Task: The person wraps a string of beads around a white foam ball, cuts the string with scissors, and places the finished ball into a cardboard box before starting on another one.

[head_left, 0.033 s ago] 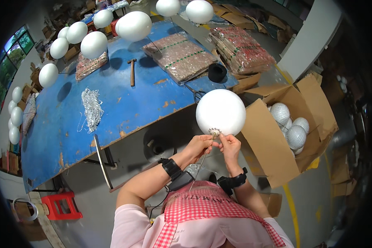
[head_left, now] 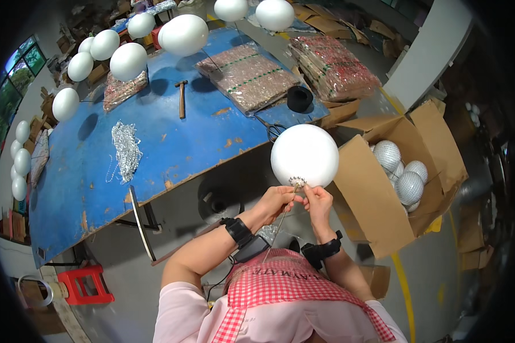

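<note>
Your left hand curls closed around a thin rod, while your right hand pinches at the silver bead strand ringing the rod against the ball. That smooth white ball sits just above your fingertips, beyond the table edge. A hammer lies on the scuffed blue table; an open cardboard box of silvery balls stands at your right.

At least fourteen white balls spread from nine to twelve o'clock, one held ball at two, two hands at four, one roll at one, one stool at eight.
</note>
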Action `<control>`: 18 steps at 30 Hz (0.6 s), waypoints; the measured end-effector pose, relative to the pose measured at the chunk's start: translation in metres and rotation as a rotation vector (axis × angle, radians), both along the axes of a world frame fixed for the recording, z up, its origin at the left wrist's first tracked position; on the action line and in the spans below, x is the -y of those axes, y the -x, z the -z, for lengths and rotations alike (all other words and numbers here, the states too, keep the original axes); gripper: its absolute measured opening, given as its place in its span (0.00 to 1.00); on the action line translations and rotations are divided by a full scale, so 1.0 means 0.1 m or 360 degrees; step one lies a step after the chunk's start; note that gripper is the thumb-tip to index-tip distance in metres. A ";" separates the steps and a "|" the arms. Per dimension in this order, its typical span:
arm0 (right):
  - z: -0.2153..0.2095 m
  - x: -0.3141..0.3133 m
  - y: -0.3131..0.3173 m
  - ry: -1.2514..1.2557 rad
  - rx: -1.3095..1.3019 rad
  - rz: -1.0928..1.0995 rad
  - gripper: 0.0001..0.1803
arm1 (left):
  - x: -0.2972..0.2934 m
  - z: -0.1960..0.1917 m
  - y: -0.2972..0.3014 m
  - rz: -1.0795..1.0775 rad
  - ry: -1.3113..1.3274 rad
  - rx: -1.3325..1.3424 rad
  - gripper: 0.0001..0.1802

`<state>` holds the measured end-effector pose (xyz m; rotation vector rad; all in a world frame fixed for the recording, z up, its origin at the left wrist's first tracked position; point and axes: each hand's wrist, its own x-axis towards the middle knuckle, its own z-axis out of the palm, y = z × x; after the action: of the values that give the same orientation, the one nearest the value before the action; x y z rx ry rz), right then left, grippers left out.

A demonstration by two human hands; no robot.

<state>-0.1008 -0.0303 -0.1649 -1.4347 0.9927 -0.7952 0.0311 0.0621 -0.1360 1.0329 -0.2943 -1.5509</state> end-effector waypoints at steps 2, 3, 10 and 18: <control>0.18 0.04 0.08 -0.0105 -0.0026 -0.0005 0.16 | 0.06 0.17 0.02 0.0065 -0.0039 -0.0001 0.11; 0.27 0.05 0.13 -0.0314 -0.0004 -0.0051 0.15 | 0.09 0.26 0.04 0.0069 -0.0048 -0.0011 0.11; 0.89 0.00 0.42 -0.1318 0.0226 -0.0179 0.15 | 0.24 0.85 0.20 0.0230 -0.0221 -0.0214 0.09; 1.12 0.10 0.93 -0.1360 0.0105 -0.0122 0.15 | 0.26 1.02 0.72 0.0299 -0.0400 -0.0208 0.09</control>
<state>-0.1937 -0.0405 -0.2772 -0.6937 1.0389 -0.2813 -0.0410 0.0359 -0.2382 1.1156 -0.1089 -1.8515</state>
